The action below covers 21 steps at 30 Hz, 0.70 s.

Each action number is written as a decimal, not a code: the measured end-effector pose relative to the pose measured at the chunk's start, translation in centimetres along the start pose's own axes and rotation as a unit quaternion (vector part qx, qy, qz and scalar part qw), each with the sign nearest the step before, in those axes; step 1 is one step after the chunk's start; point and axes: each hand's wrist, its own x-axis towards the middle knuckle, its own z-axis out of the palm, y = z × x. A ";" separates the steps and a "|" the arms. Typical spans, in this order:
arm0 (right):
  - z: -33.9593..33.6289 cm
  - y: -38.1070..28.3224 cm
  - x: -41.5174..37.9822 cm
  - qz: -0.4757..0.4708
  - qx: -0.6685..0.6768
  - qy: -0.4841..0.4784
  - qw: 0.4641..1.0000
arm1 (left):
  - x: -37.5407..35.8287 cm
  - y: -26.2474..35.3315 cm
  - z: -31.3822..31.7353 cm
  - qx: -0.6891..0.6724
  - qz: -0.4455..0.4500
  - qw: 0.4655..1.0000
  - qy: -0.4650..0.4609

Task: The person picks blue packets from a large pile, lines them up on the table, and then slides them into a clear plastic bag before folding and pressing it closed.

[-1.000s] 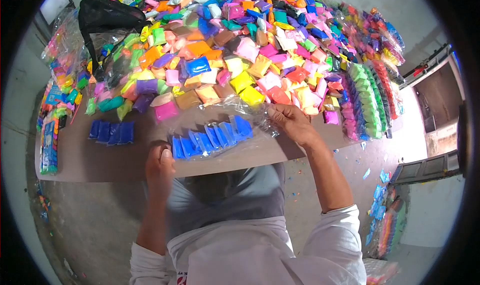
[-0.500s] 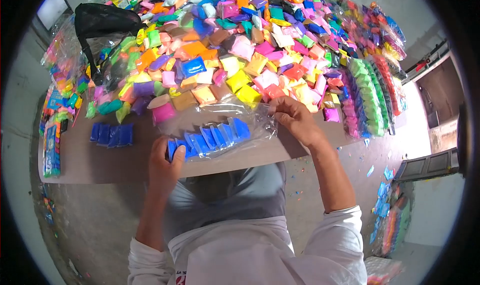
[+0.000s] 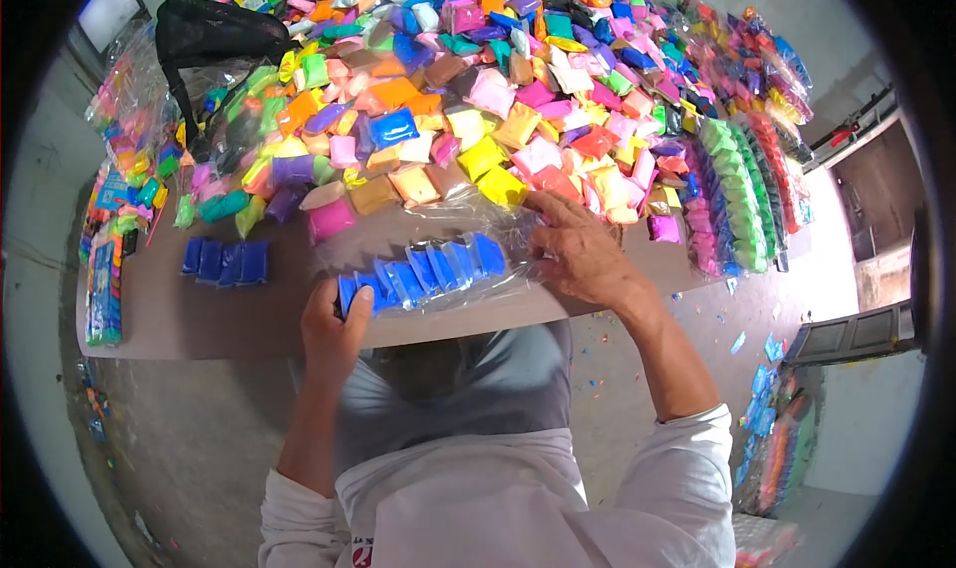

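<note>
One row of blue plastic sachets [image 3: 423, 272] in clear bag [image 3: 515, 241], lengthwise between left hand [image 3: 334, 327], nearer, pinching its end, and right hand [image 3: 581, 252], grip unclear, by front edge of grey-brown table [image 3: 164, 317]

Packet row [image 3: 423, 273] bright blue, plastic bag [image 3: 515, 259] clear. Packet group [image 3: 227, 262] at left: darker blue. Heap [image 3: 478, 100] multicolour: pink, orange, yellow, purple, green, brown, white. Pouch [image 3: 219, 32] black. Desk [image 3: 199, 321] plain grey-brown. Strips [image 3: 735, 195] at right: magenta, green, red. Shirt [image 3: 458, 503] white, trousers [image 3: 398, 434] grey.
</note>
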 end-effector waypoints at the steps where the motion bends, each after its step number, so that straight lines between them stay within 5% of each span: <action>1: -0.4 -0.1 0.1 -0.001 0.031 -0.014 0.999 | 0.0 -0.1 0.1 -0.006 0.008 1.000 0.004; 9: -0.6 1.7 -1.2 0.011 0.258 -0.014 0.966 | 0.0 0.4 0.5 -0.009 0.025 0.999 0.026; 11: -0.7 1.7 -1.4 0.104 0.330 -0.092 0.934 | 0.1 0.2 0.7 0.000 0.029 0.999 0.032; 18: 0.2 1.6 -1.3 0.001 0.231 -0.024 0.973 | 0.1 0.3 1.1 0.028 0.035 0.998 0.054; 21: -0.3 -0.6 -0.8 -0.033 0.050 0.038 0.998 | 0.0 0.4 1.1 0.038 0.032 0.997 0.057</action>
